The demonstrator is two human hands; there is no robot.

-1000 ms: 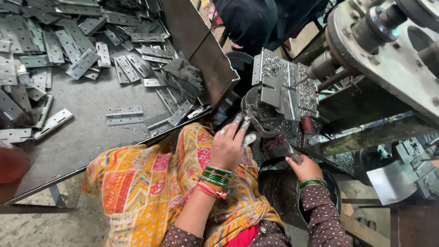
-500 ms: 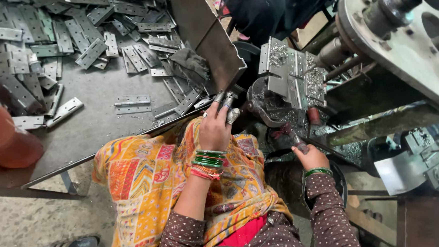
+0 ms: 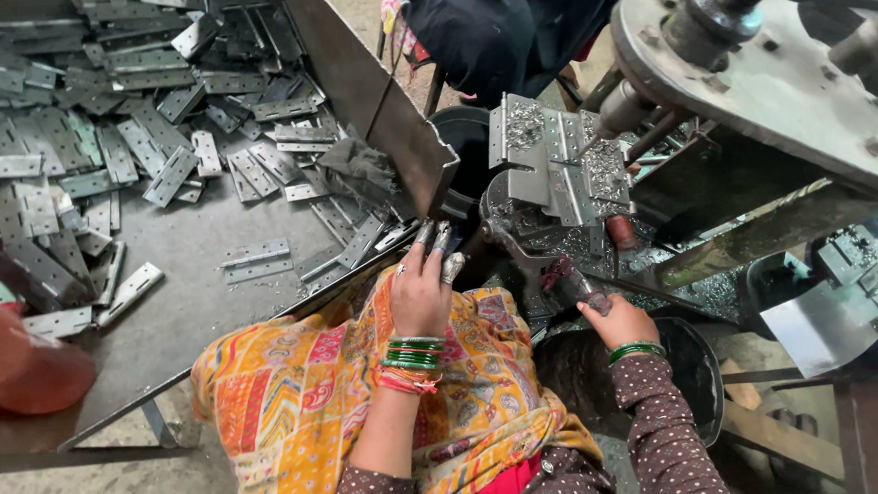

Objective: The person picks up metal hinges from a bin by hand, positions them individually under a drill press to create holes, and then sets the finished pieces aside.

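My left hand [image 3: 423, 296], with green and red bangles at the wrist, lies at the near edge of the metal tray [image 3: 202, 320]. Its fingers are stretched out and their tips touch the flat steel hinges [image 3: 364, 243] lying at that edge. I cannot see anything gripped in it. My right hand [image 3: 615, 320] is closed around the dark reddish lever handle [image 3: 571, 278] of the drilling machine. Just above it, a fixture [image 3: 555, 161] holds hinge plates covered with metal shavings. An orange patterned cloth [image 3: 307, 404] covers my lap.
The tray holds several loose hinges [image 3: 93, 145] heaped to the left and back. A large grey machine wheel and housing [image 3: 780, 69] fills the upper right. A dark round bucket [image 3: 666, 375] stands under my right arm. A person in dark clothes [image 3: 507, 23] sits beyond the tray.
My left hand has moved left, from beside the machine's fixture to the tray's near edge, and its fingers now rest on the hinges. My right hand has stayed on the lever.
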